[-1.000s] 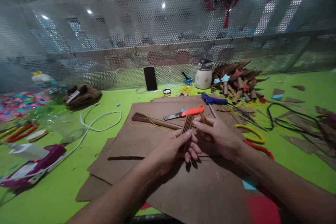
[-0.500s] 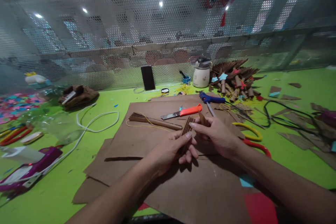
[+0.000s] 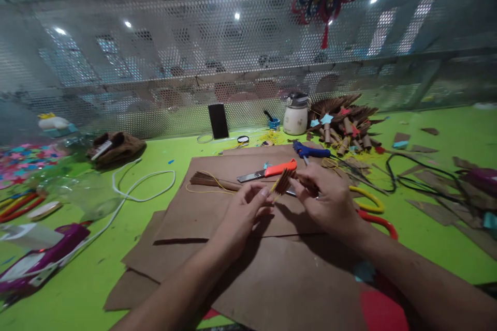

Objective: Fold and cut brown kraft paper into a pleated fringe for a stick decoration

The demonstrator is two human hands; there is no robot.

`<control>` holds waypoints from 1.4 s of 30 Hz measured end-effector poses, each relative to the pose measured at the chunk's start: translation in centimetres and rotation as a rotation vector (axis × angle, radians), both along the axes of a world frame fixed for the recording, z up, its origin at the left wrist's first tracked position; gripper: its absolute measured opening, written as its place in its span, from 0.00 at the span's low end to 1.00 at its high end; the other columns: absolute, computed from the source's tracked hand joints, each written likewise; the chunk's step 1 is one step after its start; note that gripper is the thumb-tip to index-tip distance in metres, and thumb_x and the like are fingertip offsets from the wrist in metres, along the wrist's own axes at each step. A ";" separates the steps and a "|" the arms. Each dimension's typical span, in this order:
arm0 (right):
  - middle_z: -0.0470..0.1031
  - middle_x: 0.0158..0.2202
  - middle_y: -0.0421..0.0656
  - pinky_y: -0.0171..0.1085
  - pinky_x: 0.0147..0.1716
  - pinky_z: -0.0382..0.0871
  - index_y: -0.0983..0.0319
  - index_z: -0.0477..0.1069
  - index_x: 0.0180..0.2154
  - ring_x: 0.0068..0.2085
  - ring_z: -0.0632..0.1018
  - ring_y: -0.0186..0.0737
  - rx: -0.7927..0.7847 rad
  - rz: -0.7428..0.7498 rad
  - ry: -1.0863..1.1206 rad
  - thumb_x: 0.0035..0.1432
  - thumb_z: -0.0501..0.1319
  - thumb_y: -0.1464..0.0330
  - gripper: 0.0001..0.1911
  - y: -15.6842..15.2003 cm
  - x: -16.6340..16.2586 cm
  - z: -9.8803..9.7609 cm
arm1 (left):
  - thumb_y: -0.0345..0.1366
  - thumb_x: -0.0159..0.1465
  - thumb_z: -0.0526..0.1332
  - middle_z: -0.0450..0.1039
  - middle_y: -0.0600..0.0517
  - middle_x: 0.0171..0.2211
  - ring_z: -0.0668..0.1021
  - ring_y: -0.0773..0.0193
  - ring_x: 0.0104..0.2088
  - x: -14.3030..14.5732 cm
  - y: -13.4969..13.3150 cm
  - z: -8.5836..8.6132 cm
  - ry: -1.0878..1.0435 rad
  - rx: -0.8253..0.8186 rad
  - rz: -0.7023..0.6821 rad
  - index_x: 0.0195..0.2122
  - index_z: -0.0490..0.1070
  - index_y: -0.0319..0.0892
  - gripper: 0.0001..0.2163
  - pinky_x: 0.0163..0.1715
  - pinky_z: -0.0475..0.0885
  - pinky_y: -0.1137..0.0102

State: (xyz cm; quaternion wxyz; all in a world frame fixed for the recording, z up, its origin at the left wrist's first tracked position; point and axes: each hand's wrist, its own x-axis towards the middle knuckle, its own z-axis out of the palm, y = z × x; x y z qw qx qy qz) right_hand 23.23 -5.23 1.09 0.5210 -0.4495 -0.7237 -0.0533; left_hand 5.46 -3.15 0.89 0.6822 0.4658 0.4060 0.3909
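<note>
A small pleated piece of brown paper (image 3: 284, 180) is between my hands, above the stacked brown paper sheets (image 3: 198, 217). My left hand (image 3: 246, 214) pinches its lower left end, where a yellow edge or string shows. At its right side my right hand (image 3: 328, 196) grips it with bent fingers, which hide part of the paper. Behind my left hand lies a folded brown paper fan (image 3: 209, 179) with a loop of yellow string. An orange utility knife (image 3: 269, 169) rests just beyond the pleated piece, blade pointing left.
A blue glue gun (image 3: 312, 151) and scissors with yellow and red handles (image 3: 368, 199) lie near my right hand. Behind stand a white bottle (image 3: 295, 118) and a heap of paper fans (image 3: 345, 121). A white cable (image 3: 128, 194) and purple power strip (image 3: 66, 240) are at left.
The pleated paper has been turned and raised a little, its folds now leaning to the right. My left hand has shifted left and up, and my right hand has closed in on the paper's right side.
</note>
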 end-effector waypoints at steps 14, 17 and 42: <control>0.69 0.32 0.47 0.38 0.31 0.61 0.66 0.71 0.39 0.34 0.69 0.41 0.012 0.097 -0.468 0.64 0.51 0.71 0.11 -1.3 -1.7 -2.2 | 0.40 0.56 0.66 0.72 0.51 0.28 0.75 0.69 0.27 -0.1 -0.7 1.0 -0.211 -0.149 -0.185 0.32 0.73 0.37 0.11 0.30 0.69 0.74; 0.68 0.30 0.46 0.38 0.30 0.59 0.66 0.71 0.37 0.32 0.67 0.40 0.036 0.113 -0.492 0.64 0.50 0.73 0.11 -1.3 -1.7 -2.6 | 0.37 0.54 0.67 0.74 0.50 0.28 0.75 0.69 0.28 0.0 -0.6 0.8 -0.212 -0.154 -0.142 0.31 0.73 0.36 0.09 0.31 0.69 0.75; 0.54 0.19 0.31 0.30 0.16 0.46 0.63 0.66 0.34 0.18 0.53 0.25 -0.786 0.375 0.970 0.50 0.66 0.57 0.17 0.4 -1.0 0.0 | 0.38 0.59 0.63 0.77 0.46 0.32 0.77 0.66 0.25 0.0 -0.7 1.4 -0.053 0.045 -0.055 0.39 0.70 0.37 0.11 0.24 0.73 0.72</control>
